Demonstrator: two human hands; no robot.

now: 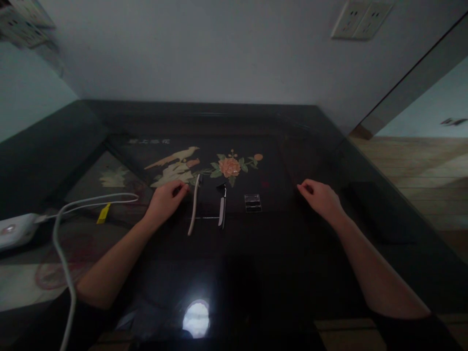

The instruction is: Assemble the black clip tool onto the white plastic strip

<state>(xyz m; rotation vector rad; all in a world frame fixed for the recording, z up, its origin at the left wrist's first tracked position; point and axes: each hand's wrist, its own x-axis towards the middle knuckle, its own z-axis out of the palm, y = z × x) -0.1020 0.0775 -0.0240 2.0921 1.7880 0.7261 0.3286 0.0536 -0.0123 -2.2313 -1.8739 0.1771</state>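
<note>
The left hand (166, 200) is resting half-curled, gripping nothing, fingertips just beside the white toothbrush (193, 204) lying mid-desk (292, 253). The right hand (321, 199) is lying open toward the right edge. Likely step: picking up; it calls for pinching the handle.

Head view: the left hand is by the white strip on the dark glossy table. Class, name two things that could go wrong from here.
1. The left hand reaches the white strip beside a second strip; a sweep might knock both askew.
2. The white cable loops near the left forearm and may snag, perhaps dragging the white device off the table.
</note>
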